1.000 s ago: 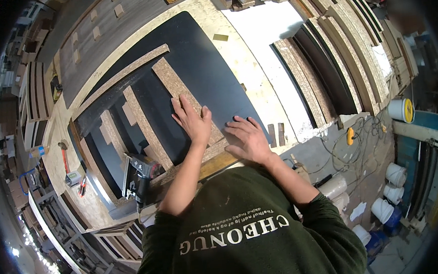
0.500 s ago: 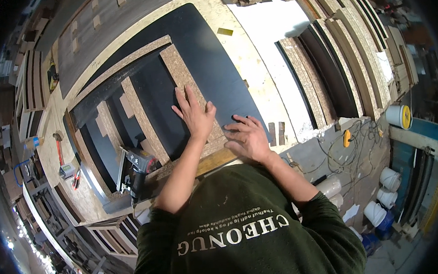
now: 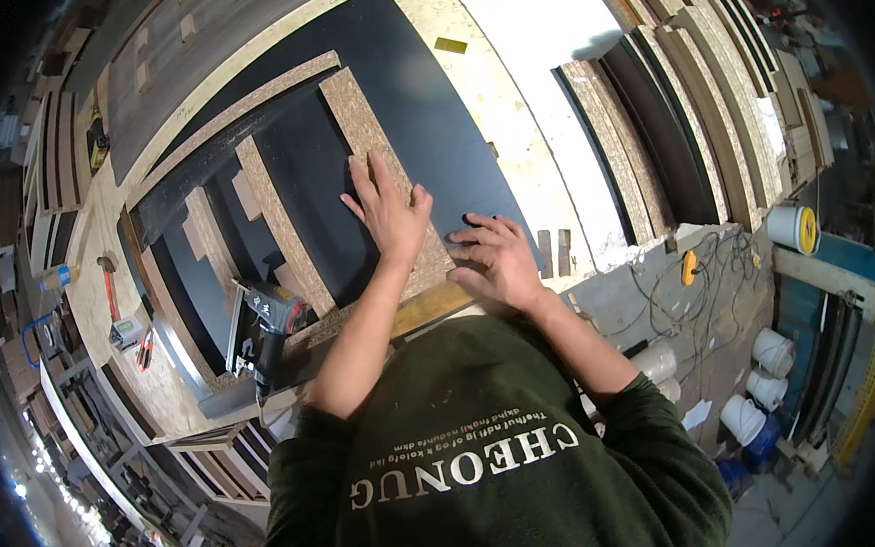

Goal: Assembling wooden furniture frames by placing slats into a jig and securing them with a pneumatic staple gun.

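Observation:
My left hand (image 3: 390, 211) lies flat, fingers spread, on a chipboard strip (image 3: 361, 133) that runs across a large black panel (image 3: 417, 94). My right hand (image 3: 499, 258) presses flat on the near corner of that panel, fingers spread, next to the strip's near end. Neither hand holds anything. More chipboard strips (image 3: 272, 218) lie parallel to the left on the same panel. A wooden edge (image 3: 430, 307) runs under my wrists at the bench front.
A power nail gun (image 3: 270, 319) rests on the bench left of my left arm. A hammer (image 3: 107, 279) lies far left. Stacked boards (image 3: 648, 110) stand to the right. A tape roll (image 3: 793, 229) and white rolls (image 3: 768, 354) sit lower right, with cables (image 3: 708, 267) nearby.
My left hand has shifted slightly along the chipboard strip, and the view has moved a little. Both hands stay flat on the work.

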`<state>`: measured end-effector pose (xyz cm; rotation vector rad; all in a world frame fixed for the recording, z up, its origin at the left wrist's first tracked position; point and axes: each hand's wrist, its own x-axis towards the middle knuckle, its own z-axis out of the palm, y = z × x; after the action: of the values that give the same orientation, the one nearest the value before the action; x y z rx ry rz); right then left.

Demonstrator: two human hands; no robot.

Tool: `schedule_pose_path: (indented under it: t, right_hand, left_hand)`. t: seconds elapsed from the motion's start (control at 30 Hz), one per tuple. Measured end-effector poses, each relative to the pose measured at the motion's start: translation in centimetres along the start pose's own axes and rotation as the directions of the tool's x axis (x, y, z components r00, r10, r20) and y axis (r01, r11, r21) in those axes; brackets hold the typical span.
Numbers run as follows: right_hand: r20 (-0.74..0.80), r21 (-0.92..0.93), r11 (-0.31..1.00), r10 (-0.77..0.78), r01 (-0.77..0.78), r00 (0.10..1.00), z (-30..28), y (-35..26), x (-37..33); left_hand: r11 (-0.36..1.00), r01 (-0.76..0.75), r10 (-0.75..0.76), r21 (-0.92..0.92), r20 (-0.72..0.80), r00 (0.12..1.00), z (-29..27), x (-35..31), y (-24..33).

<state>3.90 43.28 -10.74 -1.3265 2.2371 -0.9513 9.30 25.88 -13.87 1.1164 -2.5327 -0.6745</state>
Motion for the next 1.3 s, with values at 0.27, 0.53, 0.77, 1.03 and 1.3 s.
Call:
schedule_pose_path:
  t: [0.27, 0.53, 0.77, 1.03, 1.3]
  right_hand:
    - [0.01, -0.003, 1.0, -0.023, 0.023, 1.0, -0.06, 0.04, -0.17]
    - [0.03, -0.031, 0.999, -0.041, 0.042, 0.999, 0.19, 0.05, -0.27]
    - [0.036, -0.041, 0.998, -0.045, 0.047, 0.998, 0.08, 0.2, 0.1]
    - [0.029, -0.045, 0.998, -0.043, 0.044, 0.999, 0.18, 0.13, -0.13]
    - [0.032, -0.018, 0.999, -0.032, 0.033, 0.999, 0.4, 0.19, -0.17]
  left_hand:
    - [1.0, -0.014, 0.014, -0.005, -0.03, 0.999, 0.17, 0.02, -0.05]
    - [0.998, -0.034, 0.033, -0.045, -0.02, 0.999, 0.13, -0.26, -0.53]
    - [0.997, 0.009, -0.009, -0.072, 0.002, 1.0, -0.05, 0.13, -0.2]
    - [0.998, 0.035, -0.036, -0.058, -0.014, 0.999, 0.14, -0.19, -0.46]
    - [1.0, 0.006, -0.006, -0.026, -0.006, 1.0, 0.12, -0.19, -0.29]
